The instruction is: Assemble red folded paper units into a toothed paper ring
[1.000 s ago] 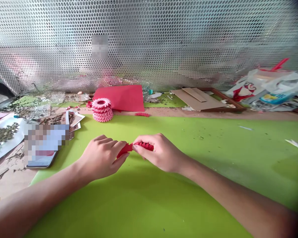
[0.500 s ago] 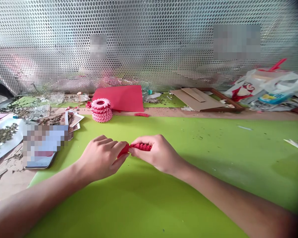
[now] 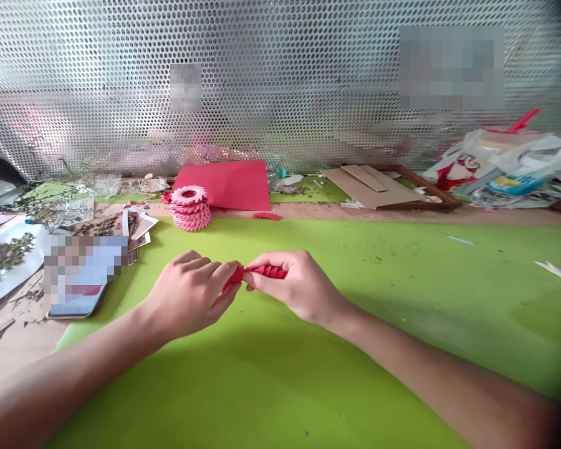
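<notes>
With your hands at the dial's centre and twelve pointing away from you, you held folded red paper (image 3: 270,272) above the green surface (image 3: 271,386), right at that centre. Your left hand (image 3: 187,293), on the nine o'clock side, had its thumb and fingers clamped on the paper's left part, mostly covering it. Your right hand (image 3: 299,284), on the three o'clock side, pinched it near the middle, the pleated part running back under your fingers. You could not tell whether it was one piece or two joined.

A pink ring stack (image 3: 191,215) stood at eleven, partly in front of a red sheet (image 3: 243,184) at twelve. A loose red strip (image 3: 266,216) lay between twelve and one, cardboard (image 3: 374,190) at two, and a phone (image 3: 77,305) at nine.
</notes>
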The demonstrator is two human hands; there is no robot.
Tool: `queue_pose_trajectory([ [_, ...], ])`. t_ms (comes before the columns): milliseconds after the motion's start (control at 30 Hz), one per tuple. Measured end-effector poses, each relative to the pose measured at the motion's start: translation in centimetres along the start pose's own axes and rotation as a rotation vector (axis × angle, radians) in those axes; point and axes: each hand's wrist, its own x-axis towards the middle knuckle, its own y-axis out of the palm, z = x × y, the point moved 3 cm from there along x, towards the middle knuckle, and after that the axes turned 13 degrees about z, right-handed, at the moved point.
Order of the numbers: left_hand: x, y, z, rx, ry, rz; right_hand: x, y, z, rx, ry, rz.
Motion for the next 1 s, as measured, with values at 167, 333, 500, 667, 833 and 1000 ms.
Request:
queue_pose_trajectory([
  [167, -0.01, 0.20, -0.08, 0.018, 0.011, 0.008, 0.11, -0.19, -0.14, -0.008, 0.023, 0.034],
  [333, -0.08, 0.22, 0.01, 0.020, -0.040, -0.028, -0.08, 0.20, 0.02, -0.025, 0.001, -0.027],
  [500, -0.07, 0.05, 0.15, 0.066, 0.012, -0.023, -0.06, 0.07, 0.21, -0.038, -0.006, -0.033],
  [667, -0.11, 0.17, 0.32, 0.084, 0.050, -0.019, 0.09, 0.08, -0.05, -0.045, 0.007, 0.001],
  [833, -0.15, 0.22, 0.34, 0.070, 0.028, -0.077, 0.07, 0.40, -0.20, -0.023, -0.028, -0.008],
  [1000, -0.10, 0.24, 0.17, 0.090, 0.054, -0.068, -0.03, 0.48, -0.15, -0.059, -0.036, -0.021],
])
